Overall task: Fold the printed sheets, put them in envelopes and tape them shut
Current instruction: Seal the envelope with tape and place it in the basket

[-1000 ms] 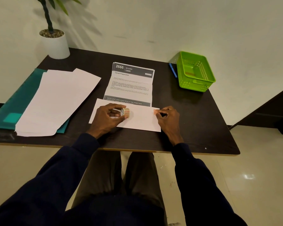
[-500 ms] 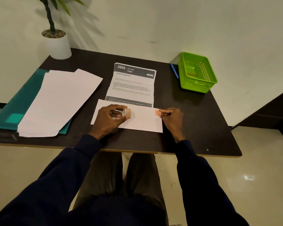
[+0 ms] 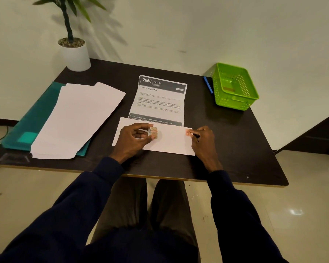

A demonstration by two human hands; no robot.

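Two hands work on a white envelope (image 3: 171,143) lying centrally by the counter's (image 3: 230,147) near edge. Left hand (image 3: 135,138): fingers curled round a tape roll (image 3: 153,132) over the envelope's middle. Right hand (image 3: 203,139): thumb and finger pinch an orange tape piece (image 3: 187,132) at the envelope's far right corner. A printed sheet (image 3: 160,103), creased across, lies just beyond, its near edge under the envelope. Left: white stack (image 3: 78,118) on a teal folder (image 3: 30,120). Far right: green basket (image 3: 234,86), with a blue pen (image 3: 208,85) beside it. Far left: potted plant (image 3: 76,54).
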